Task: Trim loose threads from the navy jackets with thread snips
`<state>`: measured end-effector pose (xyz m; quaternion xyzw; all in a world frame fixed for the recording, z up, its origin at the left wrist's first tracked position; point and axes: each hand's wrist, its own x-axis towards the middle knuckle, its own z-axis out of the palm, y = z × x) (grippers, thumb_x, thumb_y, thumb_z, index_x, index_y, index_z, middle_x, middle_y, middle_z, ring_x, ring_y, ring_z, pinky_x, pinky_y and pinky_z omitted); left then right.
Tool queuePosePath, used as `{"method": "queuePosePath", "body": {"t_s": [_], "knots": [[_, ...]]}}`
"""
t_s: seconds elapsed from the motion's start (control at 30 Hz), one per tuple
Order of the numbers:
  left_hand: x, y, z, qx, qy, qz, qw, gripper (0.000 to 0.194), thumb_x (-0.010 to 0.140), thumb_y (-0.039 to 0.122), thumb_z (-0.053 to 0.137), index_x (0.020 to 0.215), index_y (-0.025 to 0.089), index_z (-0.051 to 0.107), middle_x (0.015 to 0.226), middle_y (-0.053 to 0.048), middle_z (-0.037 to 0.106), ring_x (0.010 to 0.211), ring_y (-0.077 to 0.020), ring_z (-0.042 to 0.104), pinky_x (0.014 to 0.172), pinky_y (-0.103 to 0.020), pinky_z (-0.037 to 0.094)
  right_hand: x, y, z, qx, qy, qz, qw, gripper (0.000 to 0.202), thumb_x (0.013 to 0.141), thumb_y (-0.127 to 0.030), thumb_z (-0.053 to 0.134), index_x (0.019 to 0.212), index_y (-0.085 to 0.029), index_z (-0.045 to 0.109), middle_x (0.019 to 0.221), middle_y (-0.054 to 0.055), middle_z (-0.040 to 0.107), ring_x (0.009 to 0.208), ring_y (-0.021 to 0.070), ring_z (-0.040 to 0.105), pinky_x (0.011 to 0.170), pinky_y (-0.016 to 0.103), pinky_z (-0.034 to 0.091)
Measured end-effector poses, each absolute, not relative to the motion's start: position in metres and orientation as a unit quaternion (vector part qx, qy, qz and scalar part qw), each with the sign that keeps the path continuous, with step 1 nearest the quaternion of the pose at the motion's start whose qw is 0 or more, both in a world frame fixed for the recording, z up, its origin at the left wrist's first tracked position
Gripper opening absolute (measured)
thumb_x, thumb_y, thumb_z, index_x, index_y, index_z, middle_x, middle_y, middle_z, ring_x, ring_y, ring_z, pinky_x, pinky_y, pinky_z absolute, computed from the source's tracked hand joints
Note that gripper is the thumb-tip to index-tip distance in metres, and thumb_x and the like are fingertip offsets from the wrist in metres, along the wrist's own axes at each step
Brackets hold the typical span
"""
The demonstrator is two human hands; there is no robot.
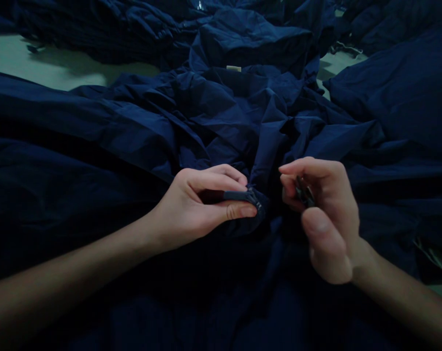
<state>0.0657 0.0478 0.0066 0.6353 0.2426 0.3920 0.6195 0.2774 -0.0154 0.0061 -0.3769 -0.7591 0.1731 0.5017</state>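
Near the centre of the head view, my left hand pinches a folded edge of a dark blue garment between thumb and fingers. Small pale marks, perhaps stitching or zipper teeth, show at the fold beside the thumb tip. To the right, apart from the cloth edge, my right hand curls around small dark thread snips. Its thumb is raised toward the camera and slightly blurred, and the fingers partly hide the snips. The dark blue garment spreads in creases beyond both hands, with a pale label at its neck.
More dark blue cloth lies heaped at the back and on the right. A pale tabletop shows at the upper left. The lower part of the view is very dark.
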Motion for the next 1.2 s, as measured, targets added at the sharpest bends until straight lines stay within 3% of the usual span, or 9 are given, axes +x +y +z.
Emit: {"method": "queuePosePath", "body": {"t_s": [0.1,0.2,0.37,0.9,1.03,1.2], "knots": [[0.0670,0.0453,0.0049,0.614,0.247,0.424,0.618,0.021,0.063,0.011,0.099,0.074,0.021,0.084,0.086,-0.001,0.069,0.074,-0.0104,0.064,0.062,-0.015,0.055,0.2804,-0.0163,0.0023,-0.376,-0.768,0.189,0.484,0.029,0.103,-0.026,0.048,0.130,-0.017,0.053,0.104,0.009,0.054,0.082,0.0194,0.056,0.059,0.034,0.048],[0.0674,0.0440,0.0049,0.615,0.258,0.430,0.608,0.023,0.063,0.011,0.099,0.074,0.023,0.083,0.087,0.000,0.068,0.074,-0.0110,0.064,0.064,-0.017,0.056,0.2814,-0.0146,0.0049,-0.376,-0.810,0.113,0.435,0.029,0.098,-0.017,0.057,0.127,-0.018,0.055,0.110,0.012,0.058,0.090,0.0215,0.059,0.066,0.035,0.054],[0.0648,0.0451,0.0050,0.640,0.275,0.444,0.563,0.019,0.065,0.018,0.099,0.074,0.023,0.084,0.087,-0.001,0.068,0.073,-0.0122,0.064,0.061,-0.020,0.055,0.2821,-0.0107,0.0098,-0.356,-0.837,0.035,0.413,0.031,0.095,-0.014,0.066,0.126,-0.019,0.062,0.107,0.012,0.066,0.096,0.0244,0.065,0.071,0.036,0.060],[0.0612,0.0464,0.0034,0.673,0.279,0.437,0.527,0.018,0.067,0.026,0.100,0.071,0.024,0.083,0.089,-0.002,0.071,0.071,-0.0122,0.066,0.061,-0.023,0.058,0.2780,-0.0123,0.0113,-0.352,-0.819,0.033,0.451,0.020,0.094,-0.009,0.072,0.112,-0.018,0.071,0.100,0.010,0.072,0.085,0.0200,0.068,0.065,0.033,0.059],[0.0614,0.0462,0.0028,0.665,0.276,0.440,0.536,0.018,0.066,0.020,0.100,0.071,0.022,0.083,0.088,-0.001,0.070,0.072,-0.0117,0.066,0.061,-0.022,0.057,0.2776,-0.0134,0.0089,-0.354,-0.800,0.021,0.484,0.019,0.093,-0.007,0.071,0.109,-0.017,0.072,0.097,0.009,0.072,0.083,0.0193,0.066,0.064,0.032,0.057],[0.0647,0.0484,0.0004,0.655,0.244,0.441,0.563,0.017,0.068,0.009,0.095,0.074,0.020,0.083,0.089,-0.001,0.071,0.076,-0.0111,0.069,0.065,-0.018,0.059,0.2784,-0.0131,0.0023,-0.381,-0.753,0.022,0.536,0.028,0.093,-0.013,0.070,0.121,-0.018,0.070,0.108,0.012,0.069,0.093,0.0236,0.065,0.066,0.036,0.056]]}}
